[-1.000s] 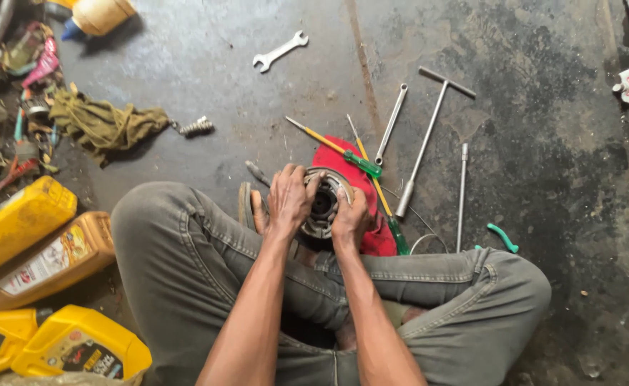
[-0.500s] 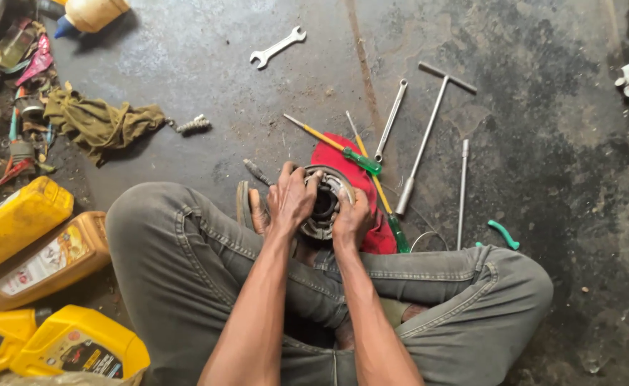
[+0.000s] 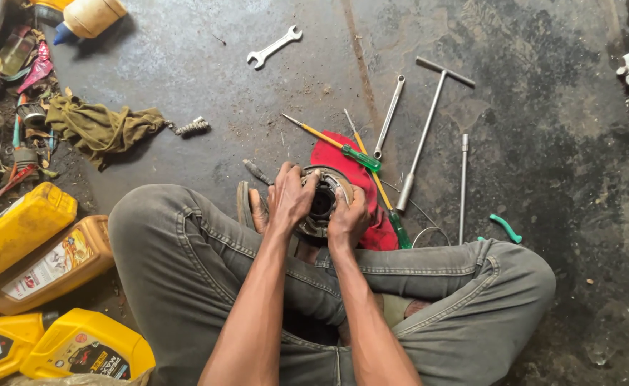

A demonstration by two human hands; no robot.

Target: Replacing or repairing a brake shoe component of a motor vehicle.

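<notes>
Round metal hub (image 3: 321,204) clamped between left hand (image 3: 291,198) and right hand (image 3: 346,218), over red rag (image 3: 350,171) beyond knuckles. Probably heavy, rigid, greasy-slick; best gripped by outer rim, fingers clear of centre bore.

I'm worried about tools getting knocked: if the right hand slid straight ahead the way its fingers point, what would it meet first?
Past the round metal part it grips, the right hand would probably meet the red cloth, then the green-handled screwdriver; depth is uncertain.

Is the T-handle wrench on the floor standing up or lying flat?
Lying flat. The T-handle wrench rests full length on the concrete floor, crossbar away from the person, apart from both hands on the round metal part.
</notes>
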